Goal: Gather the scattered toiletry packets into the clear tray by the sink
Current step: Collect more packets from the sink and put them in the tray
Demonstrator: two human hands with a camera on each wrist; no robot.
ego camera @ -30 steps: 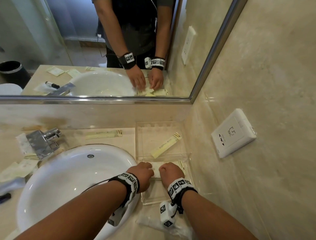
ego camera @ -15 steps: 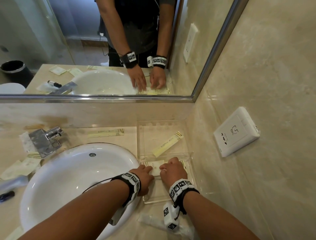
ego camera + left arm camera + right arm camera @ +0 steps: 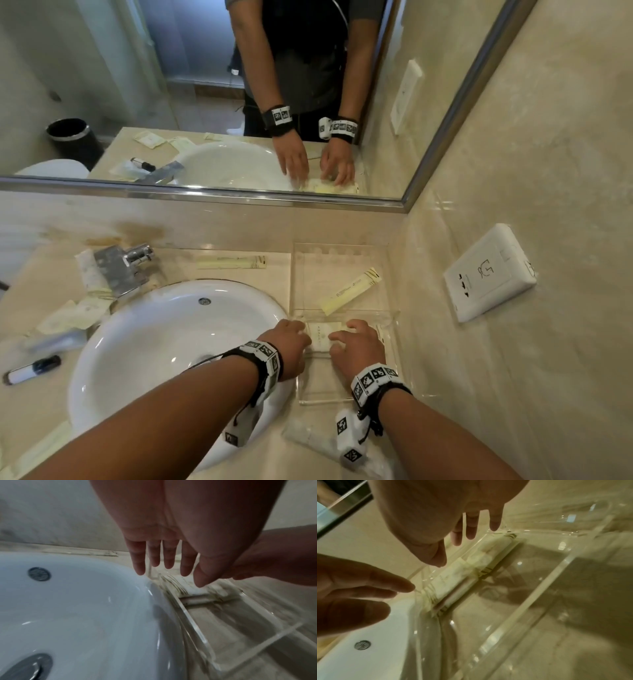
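The clear tray [image 3: 322, 401] stands right of the white sink [image 3: 178, 359]. Its far compartment holds one long yellow packet [image 3: 351, 291]. In the near compartment a small stack of pale packets [image 3: 322, 337] lies against the divider. My left hand [image 3: 291, 342] is at the stack's left end and my right hand [image 3: 356, 342] at its right end. The wrist views show both hands with straight fingers over the packets [image 3: 458, 574], holding nothing. Whether the fingertips touch the stack is unclear. The left hand [image 3: 164, 561] hangs over the tray's wall [image 3: 193, 623] by the sink.
A long yellow packet [image 3: 231, 263] lies behind the sink, right of the chrome faucet [image 3: 120, 267]. Several packets [image 3: 78, 315], a tube [image 3: 54, 341] and a small dark-capped bottle [image 3: 32, 370] lie left. A plastic-wrapped item [image 3: 318, 442] lies near my right wrist. A wall socket [image 3: 489, 274] is right.
Both hands went from curled over the packets to straight fingers and drew slightly apart. The stack now lies in the near compartment, showing between them.
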